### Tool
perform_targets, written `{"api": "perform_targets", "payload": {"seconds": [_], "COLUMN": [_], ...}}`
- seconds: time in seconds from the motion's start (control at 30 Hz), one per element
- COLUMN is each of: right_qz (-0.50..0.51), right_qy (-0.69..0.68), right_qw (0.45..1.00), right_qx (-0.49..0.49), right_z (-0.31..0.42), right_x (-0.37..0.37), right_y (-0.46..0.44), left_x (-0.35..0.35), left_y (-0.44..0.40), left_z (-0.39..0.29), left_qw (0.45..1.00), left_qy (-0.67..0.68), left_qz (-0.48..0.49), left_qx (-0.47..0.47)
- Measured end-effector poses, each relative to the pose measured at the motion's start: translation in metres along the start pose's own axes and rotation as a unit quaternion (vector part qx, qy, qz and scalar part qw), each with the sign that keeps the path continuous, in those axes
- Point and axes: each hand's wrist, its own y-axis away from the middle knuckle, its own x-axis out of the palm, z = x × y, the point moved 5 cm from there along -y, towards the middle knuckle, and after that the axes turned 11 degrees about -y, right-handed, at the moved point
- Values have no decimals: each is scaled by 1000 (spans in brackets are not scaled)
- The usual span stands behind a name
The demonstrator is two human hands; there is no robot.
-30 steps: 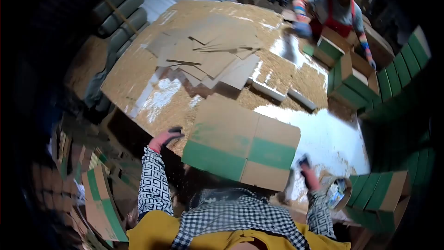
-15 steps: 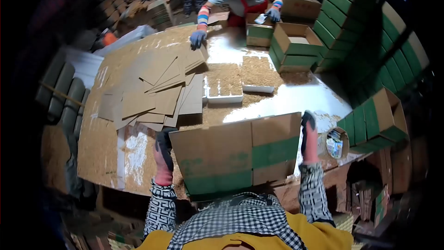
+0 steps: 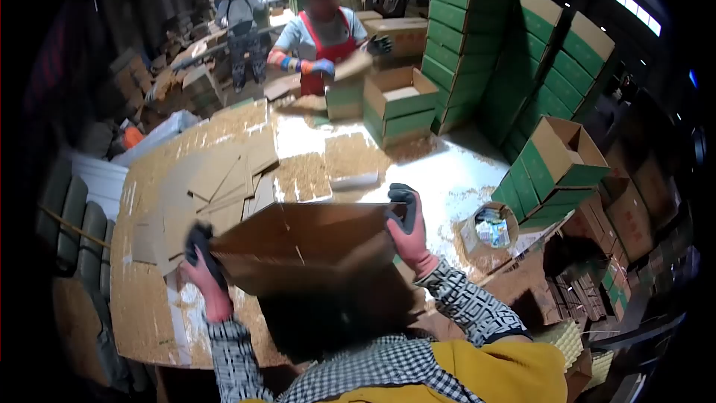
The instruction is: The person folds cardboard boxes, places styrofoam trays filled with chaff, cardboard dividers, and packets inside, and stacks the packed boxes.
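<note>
Between my hands is a cardboard box (image 3: 313,235), spread into an open shape with its brown inside showing and its lower part dark and blurred. My left hand (image 3: 207,272), in a pink and black glove, grips the box's left corner. On the opposite side my right hand (image 3: 409,227), gloved alike, has its fingers closed over the box's right edge. Behind the box lie loose flat cardboard sheets (image 3: 216,179) and a shallow white tray (image 3: 354,164) filled with brown shavings.
Across the table (image 3: 142,313), strewn with shavings, a co-worker (image 3: 328,37) holds a cardboard piece over a green box. Stacked green boxes (image 3: 455,45) rise at the back right. A round tub of small packets (image 3: 492,227) and an open carton (image 3: 559,157) stand at right.
The flat folded box has opened out into a hollow shape. My hands have moved left and my view has tilted up. The co-worker has lifted a cardboard piece.
</note>
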Motion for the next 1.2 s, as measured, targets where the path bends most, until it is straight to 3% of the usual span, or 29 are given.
{"api": "perform_targets", "payload": {"seconds": [0.03,0.1,0.13,0.17,0.23,0.27,0.3,0.33,0.37,0.43,0.5,0.57,0.6,0.63,0.67,0.7,0.77,0.8,0.83,0.87,0.9,0.97,1.0,1.03,1.07,1.1,1.13,1.17,1.2], "right_qz": [-5,-46,45,216,293,284,278,250,244,283,229,218,191,228,323,432,592,654,663,646,634,608,551,411,250,180,213,355,468], "right_qy": [-16,-43,-21,383,417,397,379,387,388,442,498,470,340,98,-41,-17,19,80,171,154,127,33,82,5,-201,-308,-157,4,149], "right_qw": [1000,997,997,892,854,867,878,877,876,851,818,843,916,969,931,901,789,729,689,698,702,773,825,911,915,890,910,902,861], "right_qx": [10,52,62,-110,-101,-99,-94,-139,-152,-36,-175,-148,-96,5,163,40,-164,-183,-239,-266,-298,-178,-95,28,246,283,319,246,131], "right_z": [-12,-31,-7,19,9,3,-5,-5,-12,-32,-45,-49,-51,-46,-55,-29,21,13,-8,-19,-15,-40,-60,-84,-79,-75,-110,-151,-193], "right_x": [-21,-44,-14,9,22,19,15,15,13,13,17,26,20,15,10,9,-9,-20,-25,-34,-30,-33,-41,-58,-47,-37,-46,-57,-69], "right_y": [-12,-36,-30,-23,-7,-13,-17,-25,-31,-40,-40,-53,-54,-56,-42,-15,43,69,79,83,73,43,27,9,-8,-23,-16,-4,9], "left_x": [24,66,84,100,104,108,98,95,96,87,77,72,64,52,39,36,24,14,9,9,-23,-88,-87,-57,-27,-1,14,35,45], "left_y": [37,128,163,186,158,154,146,139,127,128,133,140,140,139,136,139,139,138,141,143,160,199,210,202,187,169,158,146,143], "left_z": [-23,-67,-65,-60,-47,-56,-39,-27,-49,-30,-18,-12,-10,-8,-3,-10,-7,9,13,25,72,162,168,131,92,53,8,-4,17], "left_qw": [984,858,789,711,796,825,873,929,939,917,868,866,890,909,944,948,946,957,950,925,906,851,856,898,908,921,942,941,929], "left_qy": [-69,-161,-193,-222,-201,-101,-141,-105,-154,-36,-150,-185,-169,-154,-166,-178,-300,-280,-290,-286,-286,-293,-236,-44,123,152,-21,-228,-280], "left_qz": [156,452,540,615,558,551,467,350,306,369,464,452,397,339,238,206,121,75,99,231,279,376,392,345,297,270,304,227,212], "left_qx": [43,184,221,258,122,-80,29,54,20,-149,-95,-108,-149,-187,-155,-166,14,-31,-64,-95,-139,-220,-240,-270,-268,-236,-143,-100,-114]}}
